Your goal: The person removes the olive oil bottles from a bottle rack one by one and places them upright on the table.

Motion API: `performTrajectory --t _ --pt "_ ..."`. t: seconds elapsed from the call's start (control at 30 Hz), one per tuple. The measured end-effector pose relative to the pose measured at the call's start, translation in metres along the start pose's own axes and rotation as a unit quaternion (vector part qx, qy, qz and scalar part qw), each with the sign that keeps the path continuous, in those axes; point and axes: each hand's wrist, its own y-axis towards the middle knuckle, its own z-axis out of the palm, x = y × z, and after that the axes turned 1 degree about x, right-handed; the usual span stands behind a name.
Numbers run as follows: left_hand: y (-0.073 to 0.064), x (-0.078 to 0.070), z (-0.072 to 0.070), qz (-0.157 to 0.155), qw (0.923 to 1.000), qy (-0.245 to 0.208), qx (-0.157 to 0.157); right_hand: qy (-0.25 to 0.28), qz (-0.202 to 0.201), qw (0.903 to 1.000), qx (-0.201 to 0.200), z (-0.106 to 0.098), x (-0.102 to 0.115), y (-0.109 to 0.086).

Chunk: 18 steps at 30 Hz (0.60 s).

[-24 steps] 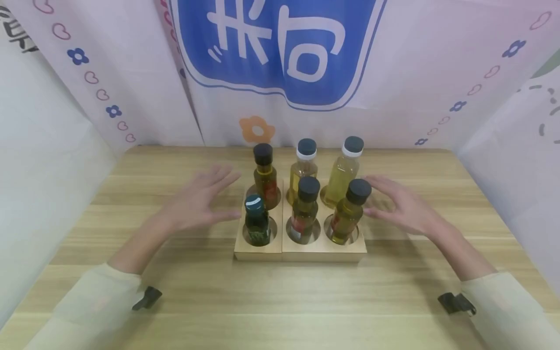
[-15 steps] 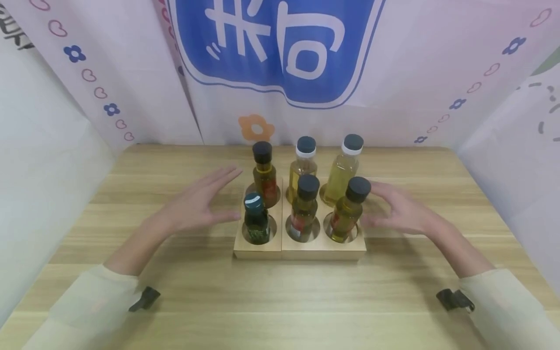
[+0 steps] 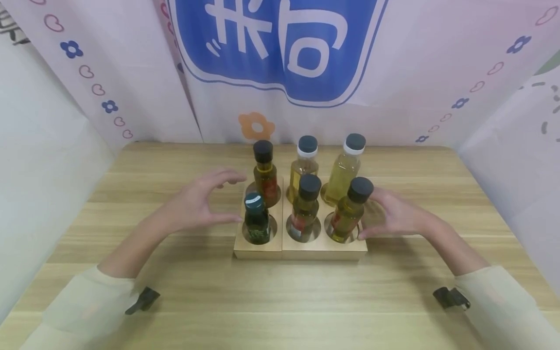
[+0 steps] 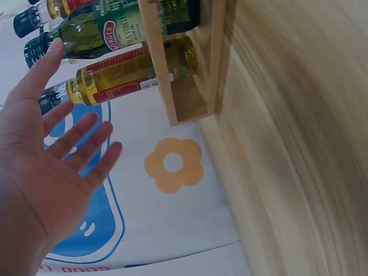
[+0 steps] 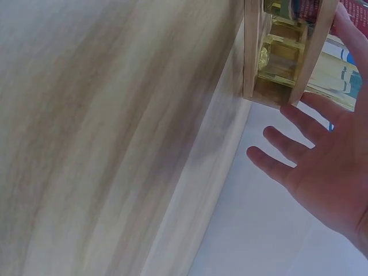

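Two wooden racks (image 3: 323,254) stand side by side, with several oil bottles upright in their round holes. My left hand (image 3: 194,204) is just left of the racks, thumb and fingers spread apart with nothing between them. Nearest to it are a small dark green bottle (image 3: 257,226) in front and a black-capped bottle (image 3: 265,182) behind. In the left wrist view, the thumb overlaps the green bottle's cap (image 4: 36,49). My right hand (image 3: 400,214) is at the right end, fingertips right at the rack's upper edge (image 5: 313,63), beside a black-capped oil bottle (image 3: 347,214).
Another black-capped bottle (image 3: 305,211) stands front middle. Two paler oil bottles with white collars (image 3: 342,177) stand in the back row. The wooden table (image 3: 280,301) ends at a white printed cloth (image 3: 393,97), with white side walls left and right.
My right hand has shifted slightly left and its thumb lower, to the rack's edge. The left hand's fingers have bent a little inward. The racks and bottles have stayed in place.
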Motion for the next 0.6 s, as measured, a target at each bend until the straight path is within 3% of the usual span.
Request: performTrajectory --t 0.2,0.4,0.6 --pt "0.004 0.0 0.002 0.043 0.9972 -0.057 -0.019 0.025 -0.011 0.9996 0.005 0.002 -0.004 0.002" --pt "0.009 -0.005 0.006 0.03 0.9913 -0.126 -0.021 0.047 0.006 0.9988 0.012 0.001 -0.002 0.002" --pt "0.015 -0.009 0.01 0.012 0.9836 -0.18 0.001 0.051 0.013 0.9985 0.014 0.002 -0.001 0.001"
